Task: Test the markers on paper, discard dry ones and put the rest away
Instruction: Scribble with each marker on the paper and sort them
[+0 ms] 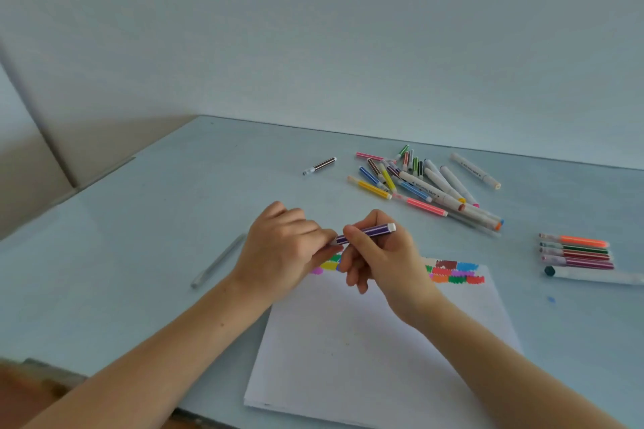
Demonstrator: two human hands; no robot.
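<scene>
Purple marker is gripped by the right hand; its cap end is pinched by the left hand. Ink may be smeared on fingers if the cap is jerked.

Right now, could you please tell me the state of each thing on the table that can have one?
purple marker: held in the air above the paper by both hands
left hand: grip on the marker's near end
right hand: grip round the barrel
paper: flat, colour patches along its far edge
marker pile: loose, jumbled
four markers at right: side by side in a row
brown marker: lying alone
</scene>
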